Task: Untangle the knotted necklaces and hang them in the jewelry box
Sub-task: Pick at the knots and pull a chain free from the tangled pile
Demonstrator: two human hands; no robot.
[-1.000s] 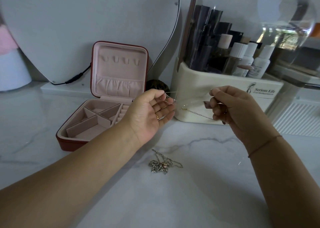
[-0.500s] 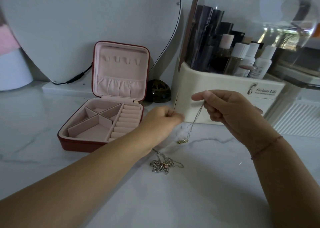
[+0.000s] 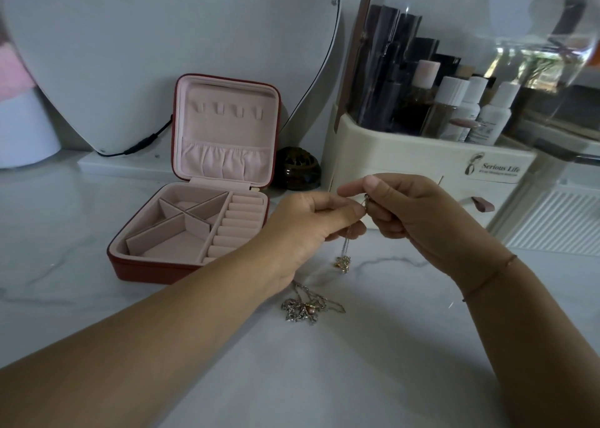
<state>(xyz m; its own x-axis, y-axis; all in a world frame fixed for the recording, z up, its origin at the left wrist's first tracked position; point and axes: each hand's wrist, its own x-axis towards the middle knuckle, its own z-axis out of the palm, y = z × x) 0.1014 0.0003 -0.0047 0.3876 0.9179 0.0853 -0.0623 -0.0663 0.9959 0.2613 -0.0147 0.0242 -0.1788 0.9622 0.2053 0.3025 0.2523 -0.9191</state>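
Both hands (image 3: 363, 215) pinching thin necklace (image 3: 346, 245) top, chain hanging vertical, pendant down near marble

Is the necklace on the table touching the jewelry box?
Apart. The head view shows bare marble between the necklace on the table and the jewelry box.

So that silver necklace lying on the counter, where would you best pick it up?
Probably by the loose chain loop on the right side of the silver necklace, pinching from above. It lies flat on the counter, and the pendant cluster is bunched with chain, so lifting there might tighten the tangle.
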